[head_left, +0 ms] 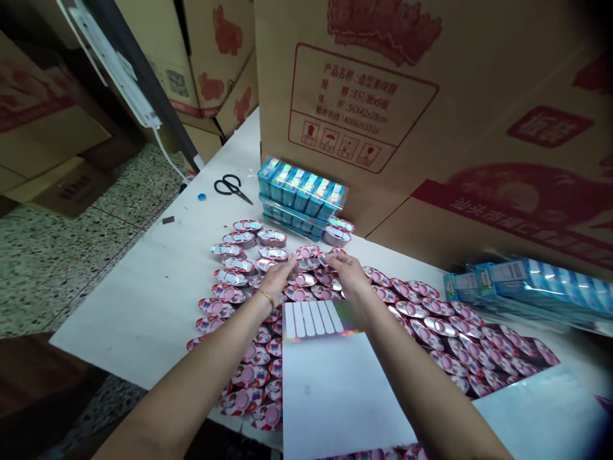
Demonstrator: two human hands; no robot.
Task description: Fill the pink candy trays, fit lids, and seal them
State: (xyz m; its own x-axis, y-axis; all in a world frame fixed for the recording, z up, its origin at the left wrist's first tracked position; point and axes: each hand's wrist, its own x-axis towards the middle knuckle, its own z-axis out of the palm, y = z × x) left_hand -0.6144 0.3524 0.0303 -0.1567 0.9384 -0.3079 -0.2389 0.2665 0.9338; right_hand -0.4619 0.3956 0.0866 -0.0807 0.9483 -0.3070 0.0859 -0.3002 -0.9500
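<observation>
Many small pink oval capsules with shiny foil lids [230, 277] lie spread in rows over a white table [158, 287]. My left hand [278, 277] and my right hand [348, 271] both reach into the middle of the spread, fingers bent down on the capsules around one pink capsule [306, 279]. Whether either hand has one pinched I cannot tell. A gold bracelet circles my left wrist. Just below my hands lies a white card [335, 396] with a holographic strip and several slots [313, 318].
A clear-wrapped pack of blue boxes [299, 191] stands behind the capsules against large cardboard cartons [383, 96]. More blue packs [536, 284] lie at the right. Black scissors [231, 186] and a blue bottle cap [202, 197] sit at the table's far left. Terrazzo floor at left.
</observation>
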